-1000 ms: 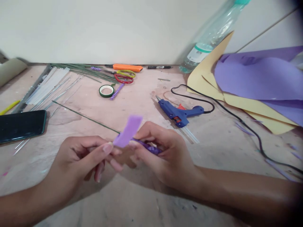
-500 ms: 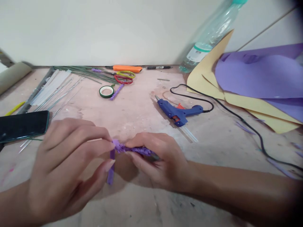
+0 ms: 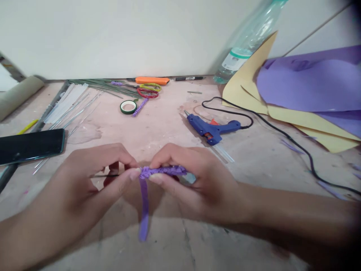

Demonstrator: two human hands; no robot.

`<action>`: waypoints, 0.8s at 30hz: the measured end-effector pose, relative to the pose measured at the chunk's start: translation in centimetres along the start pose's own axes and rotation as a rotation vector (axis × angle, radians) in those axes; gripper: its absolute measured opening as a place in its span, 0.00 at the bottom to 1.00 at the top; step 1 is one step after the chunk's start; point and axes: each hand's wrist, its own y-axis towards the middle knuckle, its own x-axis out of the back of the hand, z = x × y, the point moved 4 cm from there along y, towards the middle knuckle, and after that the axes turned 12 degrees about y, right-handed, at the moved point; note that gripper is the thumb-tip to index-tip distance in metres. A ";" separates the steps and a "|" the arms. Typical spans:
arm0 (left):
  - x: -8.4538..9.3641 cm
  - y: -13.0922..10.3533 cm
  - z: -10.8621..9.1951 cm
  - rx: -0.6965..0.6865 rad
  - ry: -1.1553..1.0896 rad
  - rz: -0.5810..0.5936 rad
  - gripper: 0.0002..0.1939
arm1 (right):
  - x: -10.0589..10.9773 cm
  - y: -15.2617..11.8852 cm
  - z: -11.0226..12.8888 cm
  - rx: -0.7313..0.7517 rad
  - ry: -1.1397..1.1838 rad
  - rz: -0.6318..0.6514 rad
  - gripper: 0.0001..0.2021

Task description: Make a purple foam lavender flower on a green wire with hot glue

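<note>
Nearest, a loose flat purple paper strip [image 3: 144, 218] hangs from a narrow purple wrapped piece with a bumpy, folded surface [image 3: 169, 171], itself in front and to the left of the blue glue gun with a red trigger [image 3: 210, 130]. The left hand [image 3: 93, 180] pinches the piece's left end between thumb and fingertips, a thin dark stem [image 3: 111, 175] running out behind them; the right hand [image 3: 203, 184] grips along its body, thumb below and forefinger above. What the right hand's curled fingers touch, I can't tell.

The piece looks very light, soft outside and stiffened by the stem, more likely to crush or unwind than to slip. A gentle pinch where the strip leaves the folds seems the safest hold.

Beyond, well left of the glue gun, lie a green tape roll [image 3: 128, 107] and, behind it, red-and-yellow-handled scissors [image 3: 148, 90].
</note>
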 end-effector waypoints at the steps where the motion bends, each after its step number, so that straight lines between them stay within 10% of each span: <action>1: 0.1 0.2 -0.1 0.016 -0.042 0.045 0.10 | 0.2 0.3 0.3 -0.044 0.024 0.016 0.03; 14: -3.4 1.3 1.4 0.358 -0.568 0.479 0.14 | 2.4 2.3 -0.1 -0.101 -0.001 0.345 0.04; 24: -4.9 1.1 2.4 0.461 -0.717 0.452 0.18 | 2.0 2.0 -0.9 -0.111 -0.087 0.344 0.05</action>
